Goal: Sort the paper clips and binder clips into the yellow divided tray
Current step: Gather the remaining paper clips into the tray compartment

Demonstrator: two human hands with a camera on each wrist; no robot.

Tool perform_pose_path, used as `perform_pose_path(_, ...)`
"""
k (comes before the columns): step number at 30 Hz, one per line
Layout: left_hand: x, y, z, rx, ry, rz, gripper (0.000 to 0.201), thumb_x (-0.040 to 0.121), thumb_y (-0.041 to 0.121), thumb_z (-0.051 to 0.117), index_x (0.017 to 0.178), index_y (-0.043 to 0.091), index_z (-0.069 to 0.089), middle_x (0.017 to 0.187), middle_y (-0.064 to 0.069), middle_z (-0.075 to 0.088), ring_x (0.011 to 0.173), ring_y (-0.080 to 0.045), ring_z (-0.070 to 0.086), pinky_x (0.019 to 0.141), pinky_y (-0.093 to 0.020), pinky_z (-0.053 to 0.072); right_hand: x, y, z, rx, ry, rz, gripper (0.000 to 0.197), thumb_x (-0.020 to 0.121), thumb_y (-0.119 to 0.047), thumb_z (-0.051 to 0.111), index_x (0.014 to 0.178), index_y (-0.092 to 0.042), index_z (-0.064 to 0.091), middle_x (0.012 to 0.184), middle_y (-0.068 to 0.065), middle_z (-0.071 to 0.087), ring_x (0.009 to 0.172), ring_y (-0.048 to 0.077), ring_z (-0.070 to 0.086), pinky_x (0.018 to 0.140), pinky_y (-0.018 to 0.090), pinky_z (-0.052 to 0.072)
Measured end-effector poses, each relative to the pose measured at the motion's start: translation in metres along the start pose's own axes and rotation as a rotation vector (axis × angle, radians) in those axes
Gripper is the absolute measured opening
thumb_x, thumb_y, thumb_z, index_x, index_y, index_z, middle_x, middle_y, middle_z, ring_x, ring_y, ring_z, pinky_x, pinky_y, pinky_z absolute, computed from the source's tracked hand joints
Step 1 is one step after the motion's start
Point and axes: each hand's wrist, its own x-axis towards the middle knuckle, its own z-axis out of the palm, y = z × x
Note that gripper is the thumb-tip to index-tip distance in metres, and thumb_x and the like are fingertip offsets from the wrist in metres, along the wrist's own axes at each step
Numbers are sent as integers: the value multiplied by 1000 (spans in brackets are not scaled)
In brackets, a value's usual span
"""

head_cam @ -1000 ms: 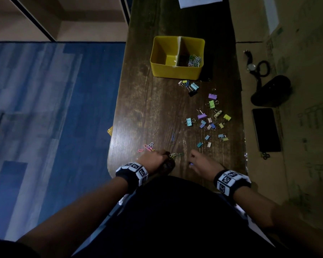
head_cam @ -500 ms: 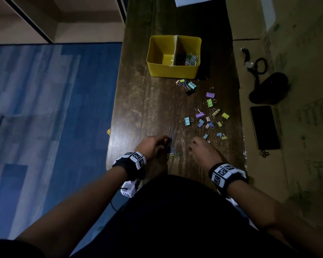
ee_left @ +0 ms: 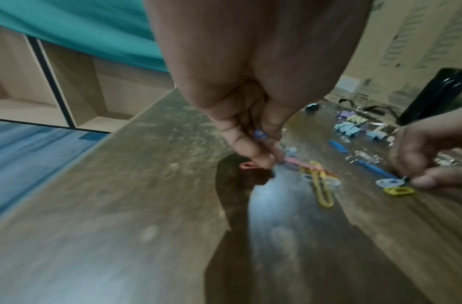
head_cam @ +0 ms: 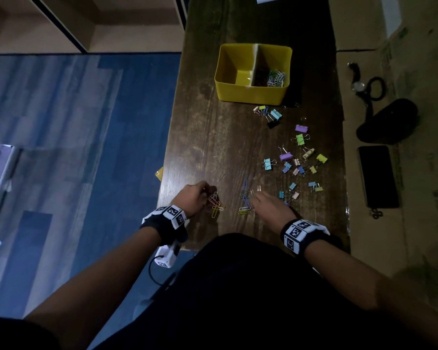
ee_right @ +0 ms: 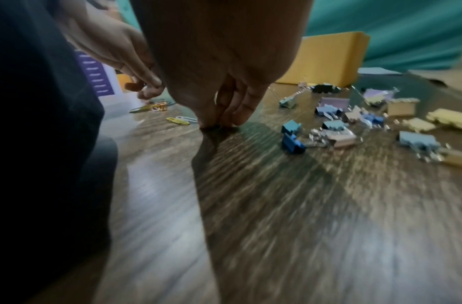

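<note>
Both hands shifted forward: left hand (head_cam: 192,197) pinches coloured wire paper clips (head_cam: 215,202); right hand (head_cam: 268,205) pinches a clip on the table, grip unclear. Yellow plastic divided tray (head_cam: 250,93) holds some paper clips; pastel metal binder clips (head_cam: 297,162) all remain outside.

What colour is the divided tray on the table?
Yellow; the tray shows best in the head view.

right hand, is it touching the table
Touching. In the right wrist view the right hand's fingertips press down on the table, meeting their own shadow with no gap.
</note>
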Motion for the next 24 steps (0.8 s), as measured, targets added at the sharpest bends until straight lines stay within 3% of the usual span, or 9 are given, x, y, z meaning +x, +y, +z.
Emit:
perform_pose_path(3,-6,-10,-3,19,11,13,29,84,0,53,109,10,63,98,-10,70,90,-26,65,79,-29,49,0,-1,-5,63,21,-31,48,84,9,47,129,-6,44,126,12,48,111,27,52,90,35,45)
perform_pose_path(6,-11,-12,-2,56,22,77,30,84,2,55,112,9,62,105,-10,62,94,-27,60,81,-31,46,2,1,-6,202,75,25,55,80,14,51,129,-10,45,127,9,42,98,25,60,83,34,51)
perform_pose_path(9,-16,-11,2,64,112,65,21,95,20,46,111,13,58,104,-7,57,90,-24,58,77,-35,48,7,-2,-11,345,101,120,57,77,14,55,127,-14,48,129,5,41,98,22,59,82,38,54)
perform_pose_path(11,-19,-15,3,115,155,54,23,96,34,47,109,17,57,100,-3,54,85,-21,57,71,-33,47,9,-5,-13,412,103,151,47,81,10,49,122,-14,52,124,4,46,101,22,58,86,39,52)
perform_pose_path(13,-22,-23,3,189,169,50,27,91,38,53,109,19,57,97,-2,53,85,-20,57,67,-32,48,12,-8,-12,401,141,160,25,92,-7,46,115,-10,56,115,7,50,97,22,58,85,36,49)
perform_pose_path(14,-24,-27,2,226,166,34,28,90,38,54,111,19,58,97,-2,52,85,-21,57,66,-32,47,13,-10,-11,377,150,172,24,96,-21,44,113,-9,57,113,8,50,95,23,58,85,36,48)
perform_pose_path(17,-28,-33,5,296,158,-21,26,90,34,54,109,17,60,95,-2,51,83,-23,58,60,-30,43,15,-15,-3,235,65,181,47,93,-47,49,117,-7,54,115,12,49,96,26,56,85,40,48)
perform_pose_path(19,-27,-33,8,298,135,-30,23,91,30,53,106,14,59,95,-3,51,80,-25,59,58,-32,42,16,-20,2,166,39,149,44,91,-37,58,119,-4,53,118,14,49,100,29,56,85,40,46)
perform_pose_path(24,-16,-27,4,240,13,-21,22,93,22,52,106,3,54,104,-10,52,85,-30,59,69,-34,43,16,-26,2,90,71,87,26,97,-13,47,119,-1,53,123,18,50,100,31,59,83,38,45)
